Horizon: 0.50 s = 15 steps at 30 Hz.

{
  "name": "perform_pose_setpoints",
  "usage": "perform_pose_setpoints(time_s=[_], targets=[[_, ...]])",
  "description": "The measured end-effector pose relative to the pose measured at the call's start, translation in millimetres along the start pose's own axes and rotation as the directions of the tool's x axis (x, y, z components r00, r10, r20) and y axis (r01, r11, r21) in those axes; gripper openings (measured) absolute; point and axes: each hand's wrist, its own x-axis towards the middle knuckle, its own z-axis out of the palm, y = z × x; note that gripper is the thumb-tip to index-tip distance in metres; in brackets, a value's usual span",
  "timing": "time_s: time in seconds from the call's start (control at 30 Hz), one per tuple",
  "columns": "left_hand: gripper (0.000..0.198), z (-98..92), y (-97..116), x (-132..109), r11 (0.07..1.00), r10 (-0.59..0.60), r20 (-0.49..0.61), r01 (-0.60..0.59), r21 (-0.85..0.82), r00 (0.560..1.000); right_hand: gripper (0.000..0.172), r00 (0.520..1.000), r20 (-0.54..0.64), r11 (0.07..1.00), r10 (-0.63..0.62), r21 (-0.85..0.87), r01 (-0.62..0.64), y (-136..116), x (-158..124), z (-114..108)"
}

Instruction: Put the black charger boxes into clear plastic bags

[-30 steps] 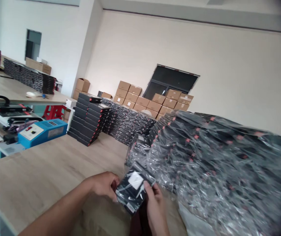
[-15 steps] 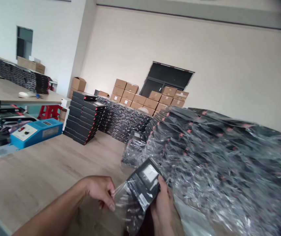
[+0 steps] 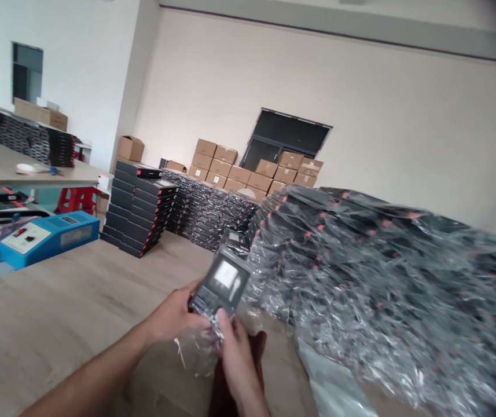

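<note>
A flat black box [image 3: 222,281] with a pale label tilts up in front of me, above the wooden table. Clear plastic bag film [image 3: 195,350] hangs crumpled from its lower end. My left hand [image 3: 178,313] grips the box's lower left side, thumb across the near end. On the lower right, my right hand [image 3: 237,341] has its thumb pressed on the film and box end; its other fingers are partly hidden underneath. Just beyond the box, another bagged black box [image 3: 235,238] stands by the large pile.
Plastic-wrapped black boxes [image 3: 360,278] form a big pile on the right. A stack of unwrapped black boxes [image 3: 139,208] stands at the table's [image 3: 69,313] far side. Left of it sits a blue machine [image 3: 52,234]. Flat clear bags [image 3: 334,376] lie near my right. Cartons [image 3: 230,168] line the back.
The box has moved left and up. My left hand has gone from pulling the bag's loose film to gripping the box's side, and my right hand has shifted to its lower end.
</note>
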Motion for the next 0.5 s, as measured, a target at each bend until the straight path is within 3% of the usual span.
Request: perform_pose_setpoints(time_s=[0.03, 0.1, 0.17, 0.23, 0.3, 0.37, 0.5], targets=[[0.067, -3.9, 0.6, 1.3, 1.0, 0.022, -0.105, -0.021, 0.01, 0.994, 0.034, 0.99, 0.142, 0.996, 0.017, -0.092, -0.004, 3.2, -4.8, 5.7], [0.057, -13.6, 2.0, 6.3, 0.996, 0.066, -0.292, -0.044, 0.08, 0.954, 0.034, 0.944, 0.331, 0.95, -0.011, -0.291, 0.113, 6.8, -12.6, 14.6], [0.05, -23.3, 5.7, 17.8, 0.982, 0.12, -0.392, -0.051, 0.181, 0.912, 0.035, 0.918, 0.373, 0.812, -0.136, -0.488, 0.319, 6.6, -16.3, 17.8], [0.046, -30.0, 12.9, 38.8, 0.957, 0.153, -0.408, -0.032, 0.29, 0.9, 0.034, 0.898, 0.365, 0.633, -0.244, -0.642, 0.433, 4.4, -16.1, 15.5], [0.043, -31.8, 22.3, 69.7, 0.908, 0.133, -0.387, 0.044, 0.416, 0.913, 0.032, 0.889, 0.361, 0.511, -0.284, -0.727, 0.458, 3.2, -14.3, 11.0], [0.042, -28.3, 30.6, 106.4, 0.805, 0.044, -0.347, 0.172, 0.567, 0.937, 0.03, 0.887, 0.35, 0.447, -0.303, -0.769, 0.456, 4.8, -12.8, 7.6], [0.042, -17.3, 40.0, 170.5, 0.7, -0.067, -0.266, 0.236, 0.674, 0.962, 0.028, 0.873, 0.359, 0.361, -0.33, -0.806, 0.469, 14.5, -12.9, 4.6]])
